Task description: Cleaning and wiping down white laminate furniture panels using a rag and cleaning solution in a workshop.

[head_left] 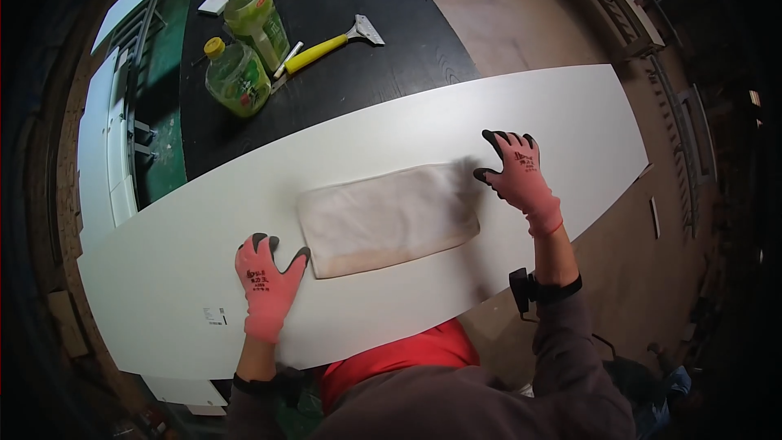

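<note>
Fingers spread and gripping nothing, our gloved left hand [270,283] and gloved right hand [516,173] flank a whitish cloth [379,218] that lies flat on a white panel [171,257]. The left is at the cloth's left edge, though we cannot tell whether it touches; the right is near its far right corner. We judge the cloth light, soft and hardly fragile, best pinched at its two short edges.
</note>
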Motion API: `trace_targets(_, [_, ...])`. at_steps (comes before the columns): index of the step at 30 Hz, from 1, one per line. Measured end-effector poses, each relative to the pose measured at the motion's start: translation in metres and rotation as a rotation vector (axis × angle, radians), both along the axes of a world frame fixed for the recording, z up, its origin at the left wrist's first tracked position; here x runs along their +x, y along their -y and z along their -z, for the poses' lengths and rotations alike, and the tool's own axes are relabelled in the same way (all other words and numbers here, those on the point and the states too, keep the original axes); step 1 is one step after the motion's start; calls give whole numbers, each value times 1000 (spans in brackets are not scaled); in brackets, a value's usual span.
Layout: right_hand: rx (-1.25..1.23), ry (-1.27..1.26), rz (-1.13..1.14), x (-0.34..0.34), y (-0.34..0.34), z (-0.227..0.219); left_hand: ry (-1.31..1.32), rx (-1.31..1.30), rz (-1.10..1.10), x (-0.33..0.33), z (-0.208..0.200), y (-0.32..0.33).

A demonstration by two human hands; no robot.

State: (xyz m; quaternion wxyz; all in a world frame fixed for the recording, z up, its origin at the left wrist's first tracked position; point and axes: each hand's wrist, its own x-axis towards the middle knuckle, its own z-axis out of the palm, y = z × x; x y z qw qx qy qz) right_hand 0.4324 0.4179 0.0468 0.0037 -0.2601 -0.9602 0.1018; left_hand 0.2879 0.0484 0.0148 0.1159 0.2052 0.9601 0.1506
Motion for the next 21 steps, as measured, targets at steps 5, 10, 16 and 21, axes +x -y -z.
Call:
trace_targets(5, [-99, -106, -234, 15, 97, 7, -124, 85, 62, 43, 36, -7])
trace_targets(10, [-178, -218, -55, 42, 109, 24, 578, 858, -465, 32, 8, -23])
trace_targets(16, [-186, -373, 132, 70, 97, 2, 659, 1026, -284, 38, -34, -93])
trace_targets(21, [-293, -464, 238, 87, 94, -5, 305, 691, 380, 81, -13, -146])
